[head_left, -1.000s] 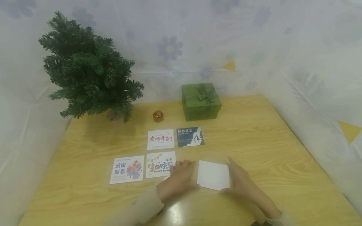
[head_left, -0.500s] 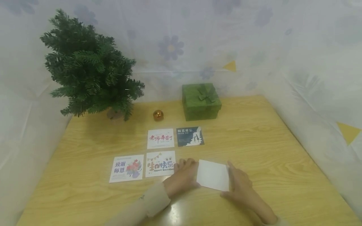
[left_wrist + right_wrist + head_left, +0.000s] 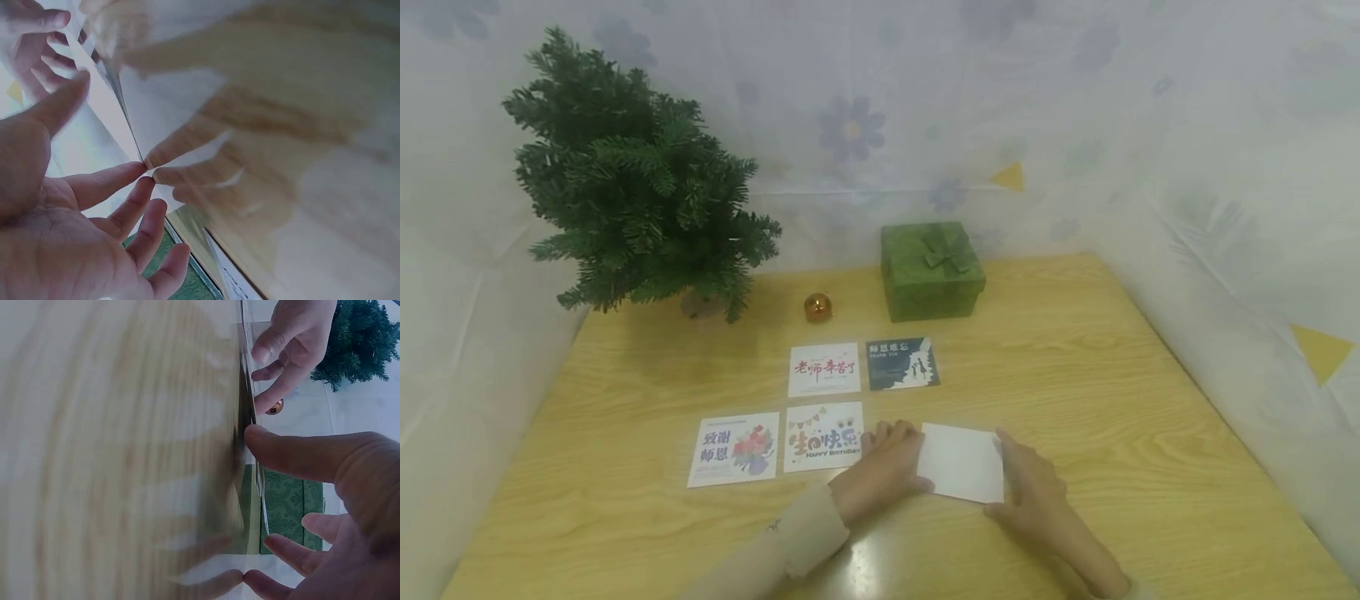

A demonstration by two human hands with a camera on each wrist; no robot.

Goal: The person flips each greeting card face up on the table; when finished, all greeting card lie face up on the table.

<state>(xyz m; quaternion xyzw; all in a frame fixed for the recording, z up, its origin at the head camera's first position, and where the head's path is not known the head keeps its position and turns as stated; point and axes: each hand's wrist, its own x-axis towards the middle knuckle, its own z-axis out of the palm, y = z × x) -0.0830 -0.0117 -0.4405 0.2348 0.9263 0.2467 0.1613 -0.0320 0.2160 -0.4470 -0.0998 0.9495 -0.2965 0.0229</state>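
Note:
A square white card (image 3: 961, 463) with a blank face up lies very low over the table, at the right of the printed cards. My left hand (image 3: 883, 468) holds its left side, thumb at the near corner and index finger at the far one. In the left wrist view, that hand's fingertips (image 3: 145, 167) meet the tabletop beside the card. My right hand (image 3: 1037, 492) spans the card's right side between thumb and index finger. From the right wrist view, the card appears edge-on, with the thumb (image 3: 256, 434) against it and a dark gap beneath.
Printed cards lie nearby: a birthday card (image 3: 823, 437), a floral card (image 3: 733, 450), a red-lettered card (image 3: 824, 370) and a dark blue card (image 3: 902, 364). Behind them stand a green gift box (image 3: 932, 279), a copper-coloured ball (image 3: 817, 307) and a small fir tree (image 3: 640, 183).
Both hands and the white card shift slightly left in view. The left fingers have drawn off the birthday card's right edge. The printed cards stay put.

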